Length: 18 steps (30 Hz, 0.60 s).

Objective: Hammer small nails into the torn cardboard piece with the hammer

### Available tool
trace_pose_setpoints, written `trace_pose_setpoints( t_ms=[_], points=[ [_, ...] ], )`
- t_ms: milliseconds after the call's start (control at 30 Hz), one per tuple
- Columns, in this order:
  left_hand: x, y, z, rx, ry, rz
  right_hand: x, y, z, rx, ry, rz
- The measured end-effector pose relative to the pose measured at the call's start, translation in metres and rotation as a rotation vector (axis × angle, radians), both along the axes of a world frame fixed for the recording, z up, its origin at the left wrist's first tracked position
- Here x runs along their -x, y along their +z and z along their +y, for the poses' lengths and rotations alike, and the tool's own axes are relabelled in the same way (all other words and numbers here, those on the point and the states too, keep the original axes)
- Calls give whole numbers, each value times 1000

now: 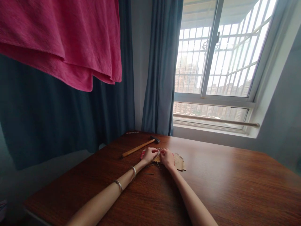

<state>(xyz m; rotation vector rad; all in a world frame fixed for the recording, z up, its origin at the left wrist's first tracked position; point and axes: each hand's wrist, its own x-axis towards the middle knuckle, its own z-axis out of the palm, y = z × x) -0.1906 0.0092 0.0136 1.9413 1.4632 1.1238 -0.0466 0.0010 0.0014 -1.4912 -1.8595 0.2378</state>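
My left hand [150,154] is closed in a pinch at the middle of a flat tan piece [180,162] with a patterned surface and red patches. Close beside it, my right hand [167,157] pinches at the same spot. Whatever sits between the fingertips is too small to make out. A row of short dark slanted marks runs along the tan piece's upper right edge; much of its middle lies behind my hands. Several thin dark nail-like rods [158,164] are at its near edge, and a single one [149,174] lies apart on the wood.
Behind my left hand lies a hammer [138,148] with a wooden handle and a dark head. The brown wooden table [223,182] reaches toward the window [211,78]. Blue curtains [160,69] hang at the table's far side, and a pink cloth [94,47] hangs at upper left.
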Motion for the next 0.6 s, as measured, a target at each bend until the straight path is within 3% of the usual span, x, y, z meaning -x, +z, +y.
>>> trace_pose_setpoints(
  t_ms=[133,300,467,600],
  points=[
    [0,3,-3,11,38,18,0,0,-2,-5,-7,29],
    [1,-4,2,-23,45,-45,1,-1,-3,0,-22,89],
    [-2,-11,9,102,103,-174,1,4,-2,48,7,155],
    [5,5,5,174,77,-292,-9,21,-1,118,147,146]
  ],
)
